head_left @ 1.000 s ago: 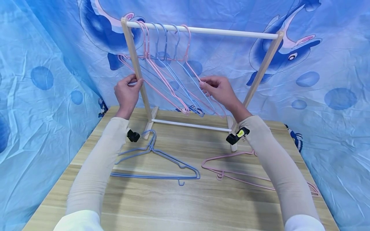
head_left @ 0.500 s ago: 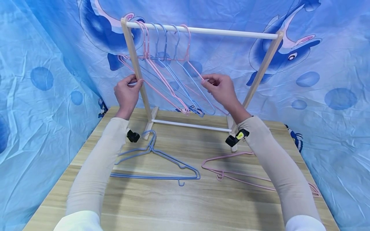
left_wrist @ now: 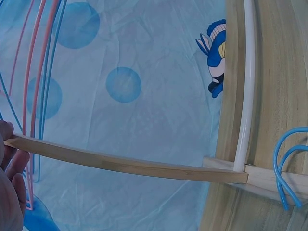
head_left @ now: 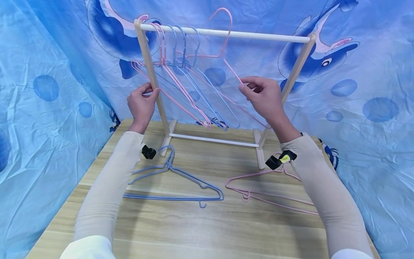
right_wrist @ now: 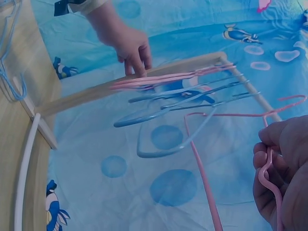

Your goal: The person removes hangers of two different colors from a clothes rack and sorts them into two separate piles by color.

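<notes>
In the head view my right hand (head_left: 265, 95) pinches the shoulder of a pink clothes hanger (head_left: 231, 68). Its hook rises above the white rail (head_left: 258, 35), clear of it. The right wrist view shows the fingers curled round the wire near the notch of this pink hanger (right_wrist: 204, 178). My left hand (head_left: 142, 102) holds the left wooden post (head_left: 148, 61) of the rack between thumb and fingers. Close to it, two pink hangers (head_left: 185, 91) and three blue hangers (head_left: 203, 97) hang bunched at the rail's left end.
Blue hangers (head_left: 191, 176) lie on the wooden table (head_left: 194, 230) at front left. Pink hangers (head_left: 252, 175) lie at front right, partly under my right forearm. The rack's lower white bar (head_left: 213, 140) runs between its feet. A blue dolphin-print curtain (head_left: 365, 68) encloses the table.
My right hand has moved right and up with the pink hanger. Its hook has come off the rail and now stands above it. The left hand has stayed on the post.
</notes>
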`<action>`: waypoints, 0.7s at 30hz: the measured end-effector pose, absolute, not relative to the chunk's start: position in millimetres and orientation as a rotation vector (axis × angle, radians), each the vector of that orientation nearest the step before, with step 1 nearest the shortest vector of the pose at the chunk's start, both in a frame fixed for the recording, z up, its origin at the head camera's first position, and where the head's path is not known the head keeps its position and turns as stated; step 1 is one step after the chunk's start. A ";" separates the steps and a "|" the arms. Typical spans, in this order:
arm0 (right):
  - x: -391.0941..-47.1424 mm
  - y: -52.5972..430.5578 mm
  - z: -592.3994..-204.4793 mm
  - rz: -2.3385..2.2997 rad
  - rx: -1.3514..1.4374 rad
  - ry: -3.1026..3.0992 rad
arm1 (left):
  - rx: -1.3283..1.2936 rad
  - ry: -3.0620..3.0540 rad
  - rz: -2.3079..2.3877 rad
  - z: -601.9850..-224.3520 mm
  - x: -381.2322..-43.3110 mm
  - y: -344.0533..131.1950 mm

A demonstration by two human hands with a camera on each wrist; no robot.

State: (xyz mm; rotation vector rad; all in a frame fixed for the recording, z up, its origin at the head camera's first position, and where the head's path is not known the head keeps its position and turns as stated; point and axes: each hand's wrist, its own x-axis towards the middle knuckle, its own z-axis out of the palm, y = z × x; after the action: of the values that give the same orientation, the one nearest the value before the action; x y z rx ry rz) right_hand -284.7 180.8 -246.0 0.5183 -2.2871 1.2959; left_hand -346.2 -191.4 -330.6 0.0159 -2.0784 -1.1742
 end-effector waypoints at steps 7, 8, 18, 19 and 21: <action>-264.5 203.4 -245.5 1.243 0.487 -2.271 | 0.025 -2.086 -1.173 -330.2 -346.0 -190.6; -261.3 206.9 -246.2 1.238 0.475 -2.269 | 0.026 -2.088 -1.172 -330.3 -346.2 -190.6; -240.2 248.4 -267.3 1.092 0.424 -2.254 | 0.026 -2.094 -1.150 -330.6 -346.3 -190.4; -238.9 252.8 -270.1 1.077 0.419 -2.253 | 0.028 -2.094 -1.148 -330.6 -346.4 -190.3; -237.1 262.2 -276.0 1.049 0.403 -2.255 | 0.028 -2.095 -1.149 -330.6 -346.3 -190.1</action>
State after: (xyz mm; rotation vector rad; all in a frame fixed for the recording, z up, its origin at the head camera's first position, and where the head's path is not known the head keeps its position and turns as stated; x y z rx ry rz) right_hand -237.1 262.2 -276.0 0.4032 -2.2548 1.0487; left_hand -346.3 -190.1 -330.6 0.0284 -2.0950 -1.1492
